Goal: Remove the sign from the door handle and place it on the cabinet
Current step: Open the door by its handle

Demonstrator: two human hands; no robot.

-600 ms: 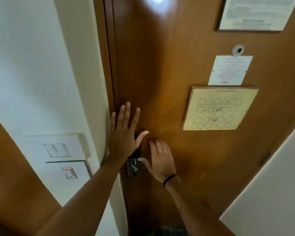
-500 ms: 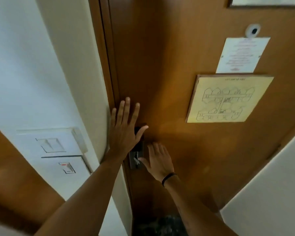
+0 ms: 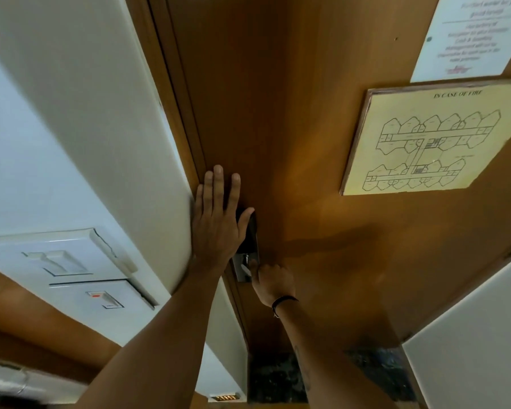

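The brown wooden door (image 3: 292, 128) fills the middle of the head view. My left hand (image 3: 217, 222) lies flat and open on it beside the frame, partly covering the top of the dark lock plate (image 3: 250, 231). Just below, my right hand (image 3: 273, 280), with a black band on the wrist, has its fingers curled at the silver door handle (image 3: 245, 268), thumb and fingertips touching the metal. Most of the handle is hidden under this hand. No hanging sign and no cabinet are in view.
A framed yellow fire-escape plan (image 3: 431, 137) and a white printed notice (image 3: 469, 36) hang on the door to the right. White switch plates (image 3: 68, 273) sit on the left wall. A white wall (image 3: 469, 349) closes in at lower right; dark floor (image 3: 278, 376) lies below.
The camera has moved closer to the door and tilted down. My right hand went from flat with spread fingers to curled at the handle. My left hand stayed flat on the door.
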